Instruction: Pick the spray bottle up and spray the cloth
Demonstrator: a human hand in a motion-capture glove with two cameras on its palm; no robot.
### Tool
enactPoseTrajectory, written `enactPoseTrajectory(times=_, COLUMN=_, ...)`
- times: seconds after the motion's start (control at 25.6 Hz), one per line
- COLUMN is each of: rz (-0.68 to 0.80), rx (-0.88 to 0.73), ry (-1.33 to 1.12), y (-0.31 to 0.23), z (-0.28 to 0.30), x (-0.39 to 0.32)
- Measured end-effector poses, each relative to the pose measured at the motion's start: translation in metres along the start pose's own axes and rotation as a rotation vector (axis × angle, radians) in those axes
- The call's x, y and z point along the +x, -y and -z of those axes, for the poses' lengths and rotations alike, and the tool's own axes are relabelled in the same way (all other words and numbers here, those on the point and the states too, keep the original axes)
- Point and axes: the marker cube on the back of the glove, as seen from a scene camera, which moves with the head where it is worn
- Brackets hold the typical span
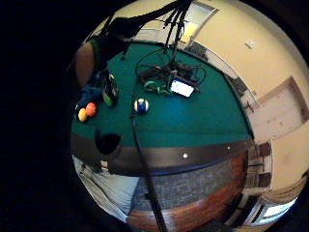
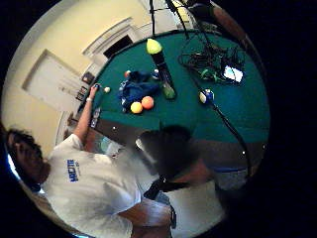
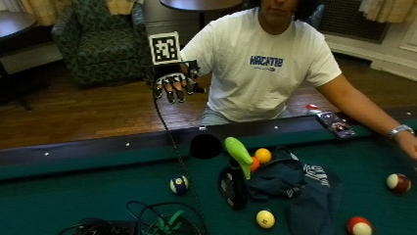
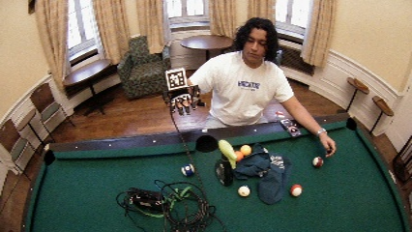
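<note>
From the outside view I see the person in a white shirt sitting behind the green worktop (it is a pool table). The gloved right hand (image 3: 174,84) is up in the air by the person's shoulder, away from the worktop. Its fingers (image 3: 171,94) hang down straight and the grip has hold of nothing. The spray bottle (image 3: 234,178) stands upright on the green felt, near the side pocket (image 3: 205,146). It has a dark body and a bright green top. The cloth (image 3: 296,183) is dark blue and lies crumpled just beside the bottle. An orange ball (image 3: 263,155) sits by the bottle top, a yellow ball (image 3: 265,219) lies in front of the cloth, and a blue striped ball (image 3: 178,184) lies on the other side of the bottle. The bare left hand (image 3: 409,146) rests on the felt near a red ball (image 3: 397,182).

In the wide outside view the bottle (image 4: 225,166) and cloth (image 4: 265,170) are near the middle of the worktop, and a bundle of cables (image 4: 169,208) lies closer to the camera.

In the thumb side palm view I see the bottle (image 2: 161,68) far off on the felt with the cloth (image 2: 134,89) next to it.

In the little finger side palm view the bottle (image 1: 109,90) is small and far away, beside two balls, one yellow and one orange.
</note>
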Motion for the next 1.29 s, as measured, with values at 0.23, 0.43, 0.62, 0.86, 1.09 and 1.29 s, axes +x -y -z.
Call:
enactPoseTrajectory(times=0.23, rz=-0.044, rx=-0.031, ry=-0.006, y=-0.001, z=0.004, x=-0.003)
enactPoseTrajectory(times=0.43, rz=-0.053, rx=-0.050, ry=0.003, y=0.000, z=0.006, x=-0.004)
enactPoseTrajectory(times=0.62, rz=0.009, rx=-0.035, ry=-0.013, y=0.002, z=0.001, x=0.000)
enactPoseTrajectory(times=0.86, rz=-0.058, rx=-0.071, ry=-0.018, y=-0.012, z=-0.007, x=0.000)
enactPoseTrajectory(times=1.09, rz=-0.056, rx=0.016, ry=0.050, y=-0.013, z=-0.033, x=0.006)
enactPoseTrajectory(times=1.29, rz=-0.161, rx=-0.082, ry=0.142, y=-0.027, z=-0.051, x=0.002)
